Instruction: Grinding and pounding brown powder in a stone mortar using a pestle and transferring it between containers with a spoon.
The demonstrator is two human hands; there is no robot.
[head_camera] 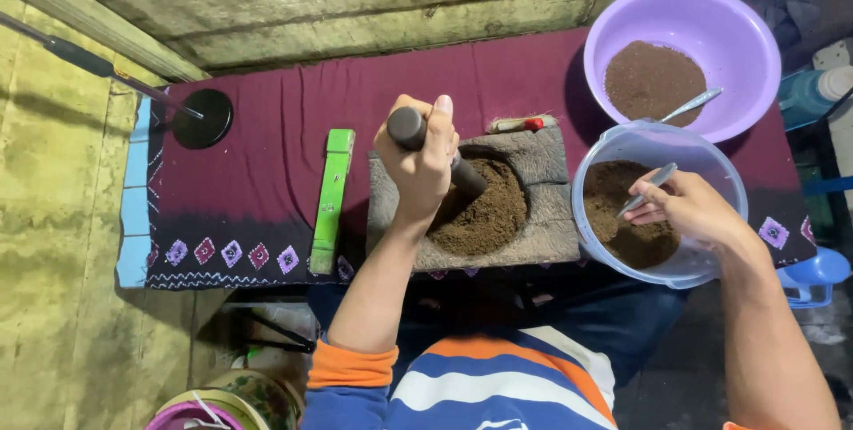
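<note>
My left hand grips a dark pestle whose tip rests in brown powder in a grey stone mortar. My right hand holds a metal spoon over a clear plastic bowl that holds more brown powder. Behind it a purple basin holds darker brown powder and a second spoon.
A maroon patterned cloth covers the low table. A green wooden bar lies left of the mortar, and a small brush behind it. A black round stand base sits at far left. A blue bottle lies right.
</note>
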